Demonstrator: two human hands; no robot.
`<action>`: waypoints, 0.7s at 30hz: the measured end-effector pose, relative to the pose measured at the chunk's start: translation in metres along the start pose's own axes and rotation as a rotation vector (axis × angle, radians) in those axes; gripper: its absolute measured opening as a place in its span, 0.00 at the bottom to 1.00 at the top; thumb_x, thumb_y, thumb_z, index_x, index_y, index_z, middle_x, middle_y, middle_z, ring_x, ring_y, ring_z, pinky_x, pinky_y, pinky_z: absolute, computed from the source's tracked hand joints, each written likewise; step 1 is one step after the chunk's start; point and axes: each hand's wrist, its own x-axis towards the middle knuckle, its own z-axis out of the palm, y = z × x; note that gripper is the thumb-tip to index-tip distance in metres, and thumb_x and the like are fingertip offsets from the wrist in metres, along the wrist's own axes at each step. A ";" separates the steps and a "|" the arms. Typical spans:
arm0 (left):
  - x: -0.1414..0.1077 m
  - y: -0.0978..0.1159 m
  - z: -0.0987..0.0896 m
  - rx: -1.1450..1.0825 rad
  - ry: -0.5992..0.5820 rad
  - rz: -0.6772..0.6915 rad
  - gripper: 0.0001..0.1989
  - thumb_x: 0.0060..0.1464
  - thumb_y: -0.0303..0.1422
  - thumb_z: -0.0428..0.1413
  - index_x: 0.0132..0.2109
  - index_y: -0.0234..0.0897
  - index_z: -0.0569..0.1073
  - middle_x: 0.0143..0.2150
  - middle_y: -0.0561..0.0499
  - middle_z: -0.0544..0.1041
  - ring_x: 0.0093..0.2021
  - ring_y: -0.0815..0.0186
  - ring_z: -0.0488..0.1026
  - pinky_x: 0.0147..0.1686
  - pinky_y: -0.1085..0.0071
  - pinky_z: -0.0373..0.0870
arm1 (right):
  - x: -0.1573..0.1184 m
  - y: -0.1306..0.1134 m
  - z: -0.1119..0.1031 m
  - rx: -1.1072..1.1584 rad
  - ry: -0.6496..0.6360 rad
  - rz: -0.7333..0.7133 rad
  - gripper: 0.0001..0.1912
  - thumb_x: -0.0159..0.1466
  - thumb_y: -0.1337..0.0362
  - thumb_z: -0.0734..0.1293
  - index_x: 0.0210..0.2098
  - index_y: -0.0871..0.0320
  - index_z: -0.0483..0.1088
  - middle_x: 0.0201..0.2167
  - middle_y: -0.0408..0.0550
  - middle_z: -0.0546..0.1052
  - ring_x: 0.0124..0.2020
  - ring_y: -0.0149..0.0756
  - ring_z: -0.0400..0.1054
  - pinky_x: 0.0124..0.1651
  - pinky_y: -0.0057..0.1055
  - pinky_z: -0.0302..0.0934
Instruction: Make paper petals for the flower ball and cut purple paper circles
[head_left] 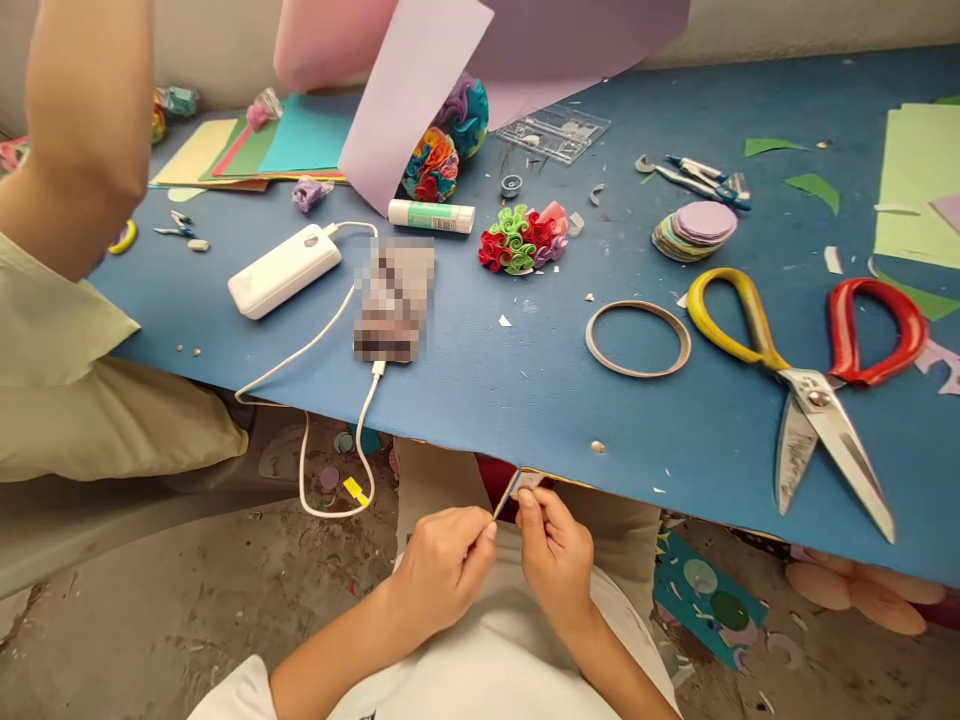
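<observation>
My left hand (448,560) is closed on a thin stick-like tool (507,493), bluish toward its upper end; its exact kind is hard to make out. Close beside it, my right hand (556,560) pinches a small pale piece of paper (529,480) between thumb and fingers. Both hands are just off the table's front edge, above my lap. The paper is near the tool's upper end; whether they touch cannot be told. On the table ahead lie a ring of tape (637,372) and open scissors (817,395) with one yellow and one red handle.
On the blue table (480,400) are a glue stick (431,216), rolled paper flowers (521,240), a stack of paper circles (696,230), and a white power bank (285,270) cabled to a blurred device (394,300). The cable (301,470) hangs over the edge. Another person's arm (86,130) is at left.
</observation>
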 end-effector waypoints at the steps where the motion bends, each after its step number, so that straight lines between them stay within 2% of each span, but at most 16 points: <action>1: -0.001 -0.001 0.000 -0.004 -0.001 -0.005 0.13 0.63 0.26 0.42 0.29 0.39 0.54 0.22 0.58 0.57 0.23 0.72 0.55 0.26 0.75 0.53 | -0.002 0.000 -0.001 -0.010 0.004 -0.005 0.15 0.69 0.58 0.57 0.31 0.57 0.69 0.13 0.36 0.62 0.13 0.24 0.54 0.17 0.21 0.51; 6: -0.001 -0.003 0.001 -0.029 0.017 0.003 0.12 0.63 0.26 0.42 0.29 0.39 0.55 0.22 0.58 0.57 0.23 0.73 0.56 0.26 0.75 0.54 | 0.001 -0.002 -0.010 -0.075 0.010 -0.046 0.14 0.69 0.59 0.57 0.30 0.56 0.66 0.15 0.35 0.63 0.14 0.24 0.55 0.19 0.21 0.52; 11: 0.000 -0.003 0.000 -0.050 0.035 0.032 0.12 0.63 0.26 0.43 0.30 0.38 0.56 0.22 0.58 0.58 0.22 0.73 0.56 0.26 0.76 0.55 | 0.012 -0.009 -0.015 -0.139 -0.013 -0.105 0.13 0.68 0.62 0.59 0.26 0.56 0.63 0.15 0.35 0.61 0.14 0.23 0.51 0.20 0.22 0.50; 16: 0.002 -0.002 0.001 -0.062 0.020 0.076 0.11 0.63 0.26 0.44 0.31 0.38 0.59 0.22 0.58 0.60 0.22 0.73 0.56 0.25 0.76 0.55 | 0.014 -0.014 -0.016 -0.185 0.060 -0.131 0.11 0.68 0.63 0.60 0.29 0.56 0.65 0.19 0.38 0.67 0.20 0.25 0.60 0.27 0.22 0.55; 21: 0.003 -0.002 0.004 -0.096 -0.004 0.116 0.09 0.64 0.26 0.45 0.33 0.38 0.61 0.23 0.58 0.62 0.23 0.74 0.57 0.26 0.76 0.56 | 0.011 -0.016 -0.015 -0.231 0.067 -0.116 0.14 0.68 0.64 0.58 0.25 0.55 0.57 0.16 0.35 0.58 0.16 0.24 0.51 0.22 0.23 0.49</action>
